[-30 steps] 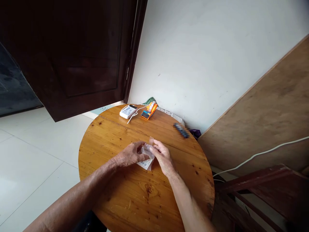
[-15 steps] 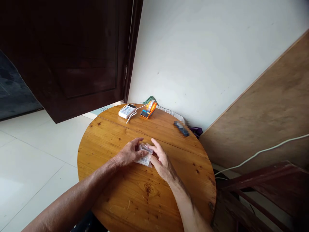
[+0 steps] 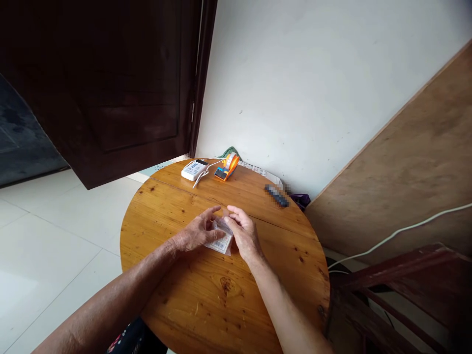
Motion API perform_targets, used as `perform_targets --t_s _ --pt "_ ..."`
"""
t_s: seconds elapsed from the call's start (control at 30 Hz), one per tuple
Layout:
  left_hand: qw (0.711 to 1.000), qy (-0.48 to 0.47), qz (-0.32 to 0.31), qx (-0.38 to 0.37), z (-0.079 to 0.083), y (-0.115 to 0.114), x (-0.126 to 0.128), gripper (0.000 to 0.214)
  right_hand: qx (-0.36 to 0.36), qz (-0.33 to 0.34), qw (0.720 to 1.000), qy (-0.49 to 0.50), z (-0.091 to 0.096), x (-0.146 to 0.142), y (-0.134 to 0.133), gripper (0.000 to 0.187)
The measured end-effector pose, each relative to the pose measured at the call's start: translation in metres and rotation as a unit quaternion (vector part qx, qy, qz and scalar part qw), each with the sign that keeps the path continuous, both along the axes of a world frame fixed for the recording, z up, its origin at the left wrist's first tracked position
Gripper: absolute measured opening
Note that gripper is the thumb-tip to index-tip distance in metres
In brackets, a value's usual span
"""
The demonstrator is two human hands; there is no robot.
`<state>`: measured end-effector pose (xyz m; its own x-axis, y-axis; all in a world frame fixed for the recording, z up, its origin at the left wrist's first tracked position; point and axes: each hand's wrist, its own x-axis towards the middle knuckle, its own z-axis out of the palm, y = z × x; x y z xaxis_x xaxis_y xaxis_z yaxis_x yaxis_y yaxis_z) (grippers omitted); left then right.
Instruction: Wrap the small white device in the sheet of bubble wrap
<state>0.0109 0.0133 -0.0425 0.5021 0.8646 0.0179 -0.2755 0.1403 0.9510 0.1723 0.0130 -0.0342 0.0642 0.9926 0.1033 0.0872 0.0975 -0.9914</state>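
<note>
A small clear plastic packet (image 3: pixel 221 244) with a white printed label lies low over the middle of the round wooden table (image 3: pixel 177 305). My left hand (image 3: pixel 201 230) grips its left side, thumb across the top and index finger stretched forward. My right hand (image 3: pixel 243 233) pinches the far right edge of the plastic between thumb and fingers. What the packet contains cannot be made out.
At the table's far edge sit a white box-like device (image 3: pixel 194 170) with a white cord and an orange tape dispenser (image 3: pixel 227 167). A blurred dark object (image 3: pixel 276 195) lies to the right. Beyond stand a dark door (image 3: pixel 140 98) and a white wall (image 3: pixel 295 88).
My right hand has moved slightly forward and left, its fingers now closing on the far edge of the packet. The left hand stays almost where it was.
</note>
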Motion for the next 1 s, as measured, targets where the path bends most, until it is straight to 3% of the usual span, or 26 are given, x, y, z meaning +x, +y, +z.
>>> perform_targets --t_s 0.1,0.43,0.63,0.8,1.0 --pt "1.000 0.002 -0.005 0.000 -0.003 0.001 0.000 0.093 0.011 -0.014 1.000 0.021 0.000 -0.001 -0.001 0.038" --pt "0.999 0.028 0.042 0.011 0.003 0.002 0.000 0.089 0.071 -0.032 0.996 -0.042 0.004 -0.006 -0.008 0.034" --pt "0.997 0.041 0.062 0.035 0.002 0.004 0.001 0.087 0.094 -0.015 0.990 -0.107 0.009 -0.009 -0.015 0.031" --pt "0.991 0.080 0.095 0.059 -0.003 0.007 0.001 0.079 0.165 -0.031 0.969 -0.184 0.004 -0.012 -0.018 0.025" --pt "0.996 0.052 0.064 0.043 -0.005 0.010 -0.003 0.081 0.197 -0.051 0.957 -0.207 -0.003 -0.011 -0.015 0.028"
